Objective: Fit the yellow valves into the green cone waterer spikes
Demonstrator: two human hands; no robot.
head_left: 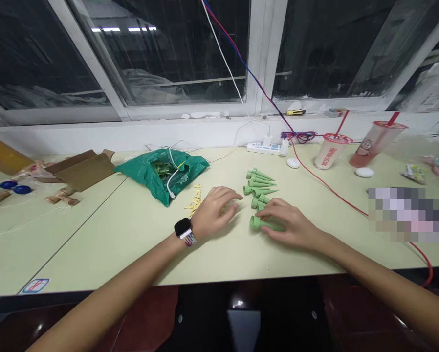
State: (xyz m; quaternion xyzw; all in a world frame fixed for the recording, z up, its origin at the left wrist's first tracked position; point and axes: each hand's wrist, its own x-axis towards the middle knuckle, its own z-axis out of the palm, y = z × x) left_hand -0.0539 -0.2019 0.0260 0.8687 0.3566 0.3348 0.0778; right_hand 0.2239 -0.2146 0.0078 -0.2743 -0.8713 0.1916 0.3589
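Observation:
My left hand [216,211], with a smartwatch on the wrist, hovers over the table with thumb and fingers apart. Beside and partly behind it lie several small yellow plastic pieces [195,195]. My right hand [291,222] has its thumb and fingers around a green plastic watering spike [255,223], a cone with a wide round collar pointing left. Just beyond it, more green spikes [259,183] lie in a loose column with their tips to the right. The right fingers partly cover the nearest ones.
An open green plastic bag [146,168] with green pieces inside lies back left, a white cable across it. Further left is a cardboard box [83,171]. A power strip [265,148], two drink cups [331,151] and a red cable [329,188] are at the back and right.

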